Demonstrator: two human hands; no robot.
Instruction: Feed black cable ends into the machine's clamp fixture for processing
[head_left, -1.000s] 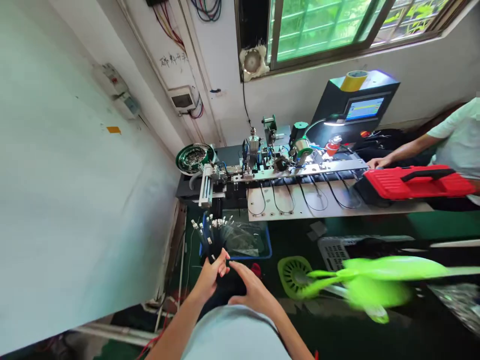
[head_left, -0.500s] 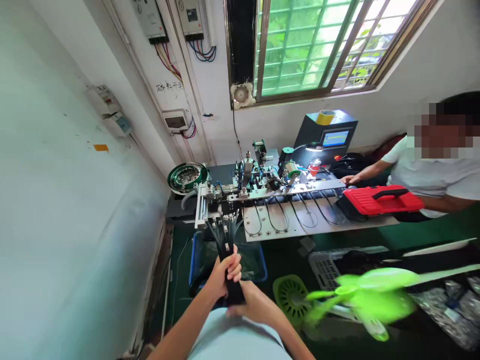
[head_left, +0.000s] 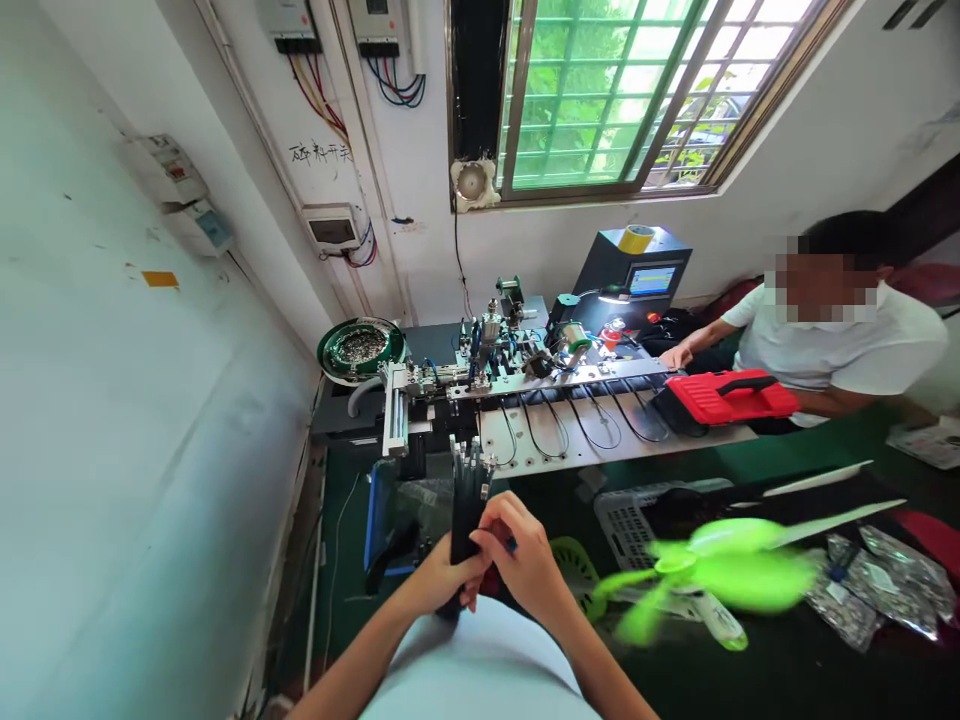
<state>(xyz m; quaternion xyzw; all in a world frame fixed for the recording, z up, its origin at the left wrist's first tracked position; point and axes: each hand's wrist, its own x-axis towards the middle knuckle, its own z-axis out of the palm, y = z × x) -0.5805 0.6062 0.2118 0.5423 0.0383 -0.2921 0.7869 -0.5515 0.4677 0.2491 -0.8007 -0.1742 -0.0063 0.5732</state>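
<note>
A bundle of black cables with metal connectors at the upper ends stands nearly upright in front of my body. My left hand is wrapped around its lower part. My right hand is closed in a pinch at the bundle's right side, thumb and fingertips together. A small blue spot shows by those fingers, but what they pinch is too small to make out. Beyond the connectors is an assembly machine, with several looped black cables hanging along its white plate.
A blue bin lies below the machine's left end, near a round parts bowl. At the right are a spinning green fan, a green basket, a grey crate and a red toolbox. A co-worker sits behind the toolbox.
My right hand has moved from the bundle's lower end up to its right side and pinched. My left hand has slid lower on the bundle, which now stands straighter. The view has shifted slightly.
</note>
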